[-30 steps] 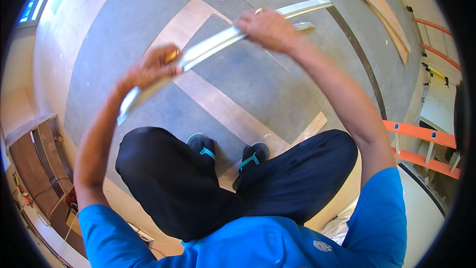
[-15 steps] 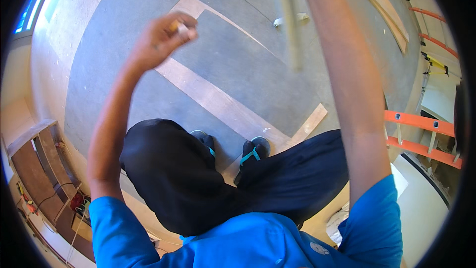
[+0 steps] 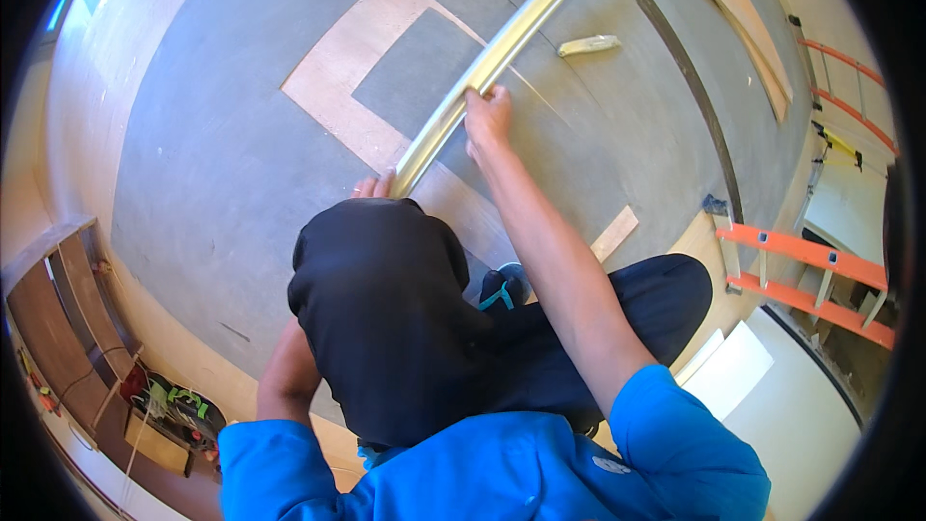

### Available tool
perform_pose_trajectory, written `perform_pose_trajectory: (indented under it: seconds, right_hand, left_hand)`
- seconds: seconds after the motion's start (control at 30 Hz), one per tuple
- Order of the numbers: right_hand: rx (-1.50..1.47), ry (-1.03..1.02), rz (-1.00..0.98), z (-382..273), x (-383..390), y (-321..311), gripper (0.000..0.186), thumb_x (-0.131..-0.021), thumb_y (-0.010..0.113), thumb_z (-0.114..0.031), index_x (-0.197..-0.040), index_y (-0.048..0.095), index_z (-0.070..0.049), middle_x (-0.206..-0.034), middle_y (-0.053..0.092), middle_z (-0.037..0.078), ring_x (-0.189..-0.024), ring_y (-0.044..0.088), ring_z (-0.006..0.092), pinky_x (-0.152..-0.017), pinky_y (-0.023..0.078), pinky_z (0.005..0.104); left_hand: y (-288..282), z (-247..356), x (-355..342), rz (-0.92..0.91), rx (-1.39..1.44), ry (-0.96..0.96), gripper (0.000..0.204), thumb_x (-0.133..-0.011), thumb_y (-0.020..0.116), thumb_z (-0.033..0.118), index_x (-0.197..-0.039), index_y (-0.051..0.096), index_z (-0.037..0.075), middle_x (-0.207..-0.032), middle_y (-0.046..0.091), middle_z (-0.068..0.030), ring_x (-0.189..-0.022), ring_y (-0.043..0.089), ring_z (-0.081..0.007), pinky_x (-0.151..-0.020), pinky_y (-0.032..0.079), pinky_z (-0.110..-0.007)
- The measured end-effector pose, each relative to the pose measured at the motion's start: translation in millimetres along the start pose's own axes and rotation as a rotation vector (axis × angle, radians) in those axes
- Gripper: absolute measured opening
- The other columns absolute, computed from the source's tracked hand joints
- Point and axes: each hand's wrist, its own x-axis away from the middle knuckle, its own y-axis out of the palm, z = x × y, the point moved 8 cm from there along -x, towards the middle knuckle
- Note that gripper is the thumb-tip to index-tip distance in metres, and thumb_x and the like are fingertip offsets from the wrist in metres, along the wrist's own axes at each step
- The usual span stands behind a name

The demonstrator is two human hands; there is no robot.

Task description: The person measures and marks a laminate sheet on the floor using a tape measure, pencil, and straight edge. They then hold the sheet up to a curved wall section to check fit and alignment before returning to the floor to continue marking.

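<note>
A long, shiny metal strip (image 3: 516,34) with raised edges slants from the upper right down to my left knee. My right hand (image 3: 490,121) is closed on it around its middle, thumb and fingers along its near side. At its lower end the fingers of my left hand (image 3: 374,185) are bent against the strip's edge. The rest of that hand is hidden behind my black-trousered knee (image 3: 371,260). Whether the left hand also has a small thing in it cannot be seen. Under the strip lies a pinkish-brown board piece (image 3: 333,77) on the grey sheet (image 3: 212,154).
A pale elongated tool (image 3: 588,45) lies right of the strip, beside a dark narrow band (image 3: 685,63). Wooden boards (image 3: 738,19) lie farther right. An orange ladder (image 3: 805,249) and white panels (image 3: 801,367) are at the right; a brown shelf unit (image 3: 72,299) stands left.
Both hands have come together low in front of me. The strip, blurred and held high by my right hand before, now slants across the grey sheet. The small pale thing in my left hand no longer shows.
</note>
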Motion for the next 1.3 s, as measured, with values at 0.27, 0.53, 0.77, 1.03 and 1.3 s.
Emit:
perform_pose_trajectory:
  seconds: [0.27, 0.53, 0.77, 1.03, 1.3]
  right_hand:
    - [0.764, -0.172, -0.044, 4, 5, -11, 0.027, -0.087, 0.081, -0.022, -0.098, 0.069, 0.001, -0.091, 0.077, 0.014, -0.089, 0.074, 0.0262, -0.084, 0.057, 0.0396]
    - [0.770, -0.212, -0.150, 35, -31, -15, 0.033, -0.091, 0.080, -0.029, -0.087, 0.058, -0.005, -0.075, 0.070, 0.012, -0.058, 0.067, 0.0174, -0.053, 0.055, 0.0339]
    - [0.778, -0.178, -0.208, 37, -34, -12, 0.039, -0.093, 0.081, -0.033, -0.085, 0.055, -0.005, -0.069, 0.064, 0.006, -0.055, 0.064, 0.0149, -0.049, 0.052, 0.0310]
    - [0.770, -0.071, -0.190, 29, -27, -11, 0.040, -0.092, 0.081, -0.036, -0.085, 0.055, -0.006, -0.073, 0.065, 0.007, -0.057, 0.063, 0.0147, -0.051, 0.052, 0.0307]
    - [0.762, -0.081, -0.205, 32, -26, -12, 0.039, -0.092, 0.081, -0.034, -0.084, 0.055, -0.006, -0.072, 0.063, 0.006, -0.058, 0.061, 0.0148, -0.052, 0.051, 0.0322]
  left_hand:
    - [-24, 18, 18, -0.090, -0.010, -0.001, 0.060, -0.097, 0.064, 0.026, -0.151, 0.051, 0.002, -0.130, 0.059, -0.0182, -0.122, 0.060, -0.0362, -0.105, 0.049, -0.044]
    - [2, -1, 17, 0.002, 0.072, 0.128, 0.062, -0.096, 0.066, 0.024, -0.151, 0.050, 0.002, -0.143, 0.056, -0.0199, -0.128, 0.058, -0.0379, -0.107, 0.049, -0.045]
    - [5, -11, 10, -0.013, 0.003, 0.037, 0.061, -0.095, 0.069, 0.024, -0.151, 0.053, 0.008, -0.142, 0.057, -0.0173, -0.126, 0.059, -0.0349, -0.105, 0.050, -0.042]
    - [-1, -19, 8, -0.031, 0.109, -0.001, 0.055, -0.098, 0.068, 0.034, -0.148, 0.058, 0.013, -0.137, 0.058, -0.0123, -0.120, 0.060, -0.0320, -0.101, 0.050, -0.041]
    - [2, -24, 4, 0.004, 0.090, 0.066, 0.053, -0.105, 0.059, 0.043, -0.145, 0.060, 0.009, -0.135, 0.061, -0.0120, -0.121, 0.059, -0.0297, -0.102, 0.050, -0.039]
